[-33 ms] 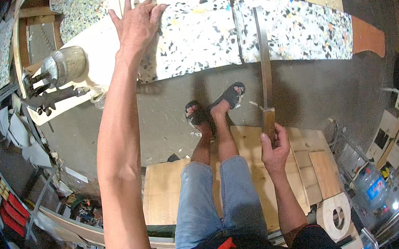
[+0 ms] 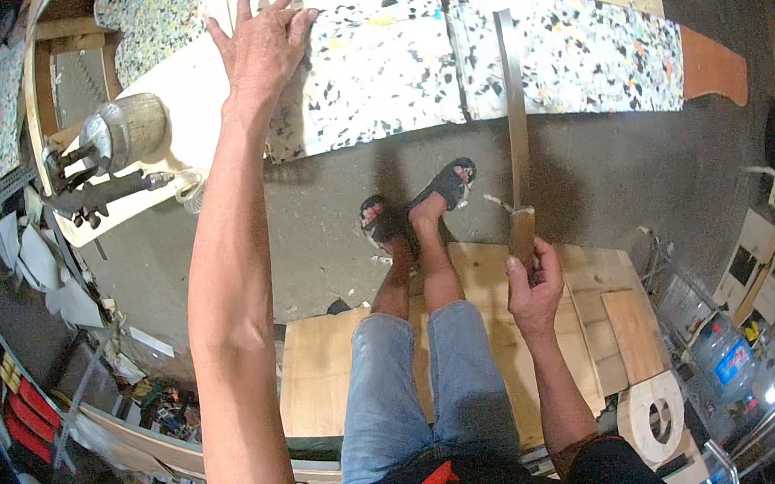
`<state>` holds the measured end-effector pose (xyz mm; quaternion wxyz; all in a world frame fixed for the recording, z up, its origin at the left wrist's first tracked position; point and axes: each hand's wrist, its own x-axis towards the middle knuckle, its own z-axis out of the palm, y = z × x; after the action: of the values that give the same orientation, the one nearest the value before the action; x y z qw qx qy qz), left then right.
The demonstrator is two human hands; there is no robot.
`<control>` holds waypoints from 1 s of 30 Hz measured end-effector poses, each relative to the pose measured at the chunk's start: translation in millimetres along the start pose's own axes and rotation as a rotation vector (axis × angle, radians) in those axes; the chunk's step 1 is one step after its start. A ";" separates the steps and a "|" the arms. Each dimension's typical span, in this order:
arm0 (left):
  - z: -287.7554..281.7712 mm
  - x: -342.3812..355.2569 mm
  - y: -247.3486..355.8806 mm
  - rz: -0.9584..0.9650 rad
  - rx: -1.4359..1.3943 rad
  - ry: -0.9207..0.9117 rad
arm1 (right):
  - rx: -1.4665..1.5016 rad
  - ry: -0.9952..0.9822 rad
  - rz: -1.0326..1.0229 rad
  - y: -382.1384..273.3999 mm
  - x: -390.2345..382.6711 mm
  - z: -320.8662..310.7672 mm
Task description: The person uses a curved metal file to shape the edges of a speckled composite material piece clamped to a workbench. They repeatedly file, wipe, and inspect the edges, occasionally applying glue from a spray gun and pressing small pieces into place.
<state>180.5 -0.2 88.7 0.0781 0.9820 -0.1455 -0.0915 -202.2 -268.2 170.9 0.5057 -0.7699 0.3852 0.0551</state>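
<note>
My left hand (image 2: 263, 55) lies spread at the left end of a speckled foam strip (image 2: 376, 77), fingers apart, pressing down near its far edge. In my right hand (image 2: 535, 289) is the wooden handle of a long-bladed knife (image 2: 516, 117). Its narrow metal blade points away from me, and the far part overlaps a second speckled foam piece (image 2: 598, 53); whether it touches the foam I cannot tell. A dark seam runs between the two foam pieces, just left of the blade.
A spray gun with a metal cup (image 2: 133, 129) rests on a pale board at left. An orange-brown piece (image 2: 715, 67) extends from the foam's right end. Wooden boards (image 2: 316, 369) lie around my legs. At lower right are a ring-shaped wooden piece (image 2: 634, 420) and a water bottle (image 2: 723, 354).
</note>
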 end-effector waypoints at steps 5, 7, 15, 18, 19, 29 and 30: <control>-12.4 12.0 24.9 0.172 -0.173 0.283 | 0.117 0.077 0.033 -5.0 1.1 -6.5; -24.6 28.8 56.2 0.329 -0.314 0.271 | 0.114 0.058 -0.009 -2.1 10.0 -10.8; 0.3 22.3 129.0 0.293 0.055 -0.002 | 0.148 0.058 0.023 -1.0 13.8 -18.6; -7.5 4.4 121.2 0.373 -0.194 0.391 | 0.189 0.065 0.097 -1.1 18.9 -26.2; -9.5 -11.7 125.9 0.388 -0.123 0.306 | 0.185 0.068 0.101 1.1 20.8 -29.2; -0.7 -97.4 189.3 0.402 0.034 -0.158 | 0.213 0.128 0.070 6.0 51.8 -57.4; -6.0 -101.9 198.6 0.419 -0.025 -0.126 | 0.202 0.140 0.066 6.1 58.2 -63.5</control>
<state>31.9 -156.6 146.3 0.0985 0.9215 -0.3499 -0.1364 -184.9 -352.8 169.4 0.5506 -0.7039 0.4483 -0.0214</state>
